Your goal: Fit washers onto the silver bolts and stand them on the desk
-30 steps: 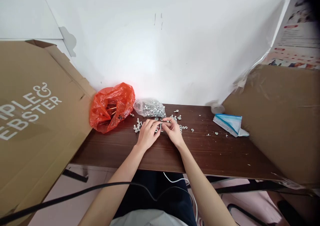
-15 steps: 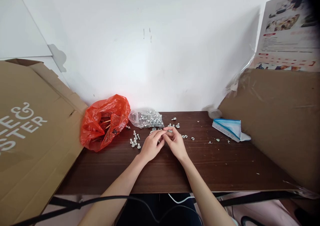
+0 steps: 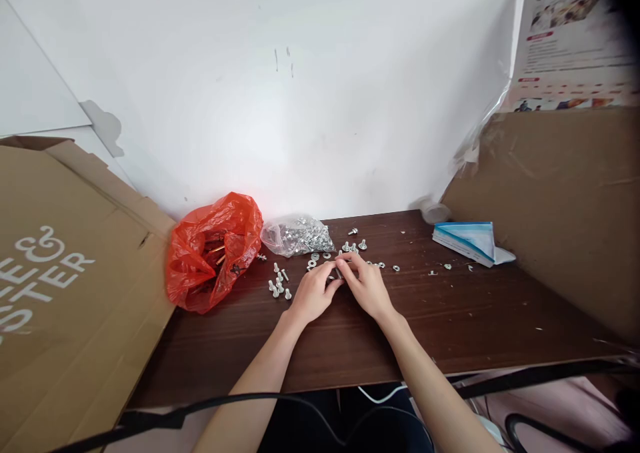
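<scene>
My left hand (image 3: pixel 314 294) and my right hand (image 3: pixel 367 286) meet at the middle of the dark wooden table (image 3: pixel 450 326), fingertips pinched together around a small metal part (image 3: pixel 336 274) that I cannot make out clearly. Loose bolts (image 3: pixel 279 285) stand just left of my left hand. Several small nuts and washers (image 3: pixel 370 264) lie scattered behind my right hand. A clear bag of metal hardware (image 3: pixel 299 234) sits right behind the hands against the wall.
An orange plastic bag (image 3: pixel 215 249) with long fasteners lies at the back left. A blue and white packet (image 3: pixel 470 241) rests at the back right. Cardboard sheets (image 3: pixel 70 293) flank the table on both sides. A black cable (image 3: pixel 215 406) crosses below the front edge.
The view has shifted a little. Both hands stay joined over the small part and have drawn slightly toward me on the table.
</scene>
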The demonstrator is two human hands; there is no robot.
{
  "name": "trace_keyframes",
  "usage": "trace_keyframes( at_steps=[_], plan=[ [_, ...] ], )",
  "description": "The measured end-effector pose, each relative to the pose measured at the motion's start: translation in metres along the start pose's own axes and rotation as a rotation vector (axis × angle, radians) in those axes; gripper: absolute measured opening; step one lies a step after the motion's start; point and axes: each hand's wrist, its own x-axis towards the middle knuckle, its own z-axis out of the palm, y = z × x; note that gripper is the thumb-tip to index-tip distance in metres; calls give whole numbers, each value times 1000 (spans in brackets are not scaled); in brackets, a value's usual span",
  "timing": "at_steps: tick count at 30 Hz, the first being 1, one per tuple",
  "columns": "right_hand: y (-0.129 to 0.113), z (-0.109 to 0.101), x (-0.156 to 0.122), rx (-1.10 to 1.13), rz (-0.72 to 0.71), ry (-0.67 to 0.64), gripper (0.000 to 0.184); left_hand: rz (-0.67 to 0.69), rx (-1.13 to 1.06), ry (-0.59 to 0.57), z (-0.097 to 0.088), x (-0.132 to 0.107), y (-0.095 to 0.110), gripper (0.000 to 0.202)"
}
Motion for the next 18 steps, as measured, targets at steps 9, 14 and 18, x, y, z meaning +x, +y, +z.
trace_keyframes(
  at_steps=[9, 14, 18],
  plan=[
    [19, -11, 2, -391, 22, 290, 29, -18, 1, 16, -5, 1, 0, 24],
    [24, -6, 1, -581, 34, 171, 19, 11, -2, 26, -5, 2, -1, 22],
    [25, -4, -1, -649, 83, 130, 21, 12, 22, 46, -6, 3, -1, 21]
  ],
)
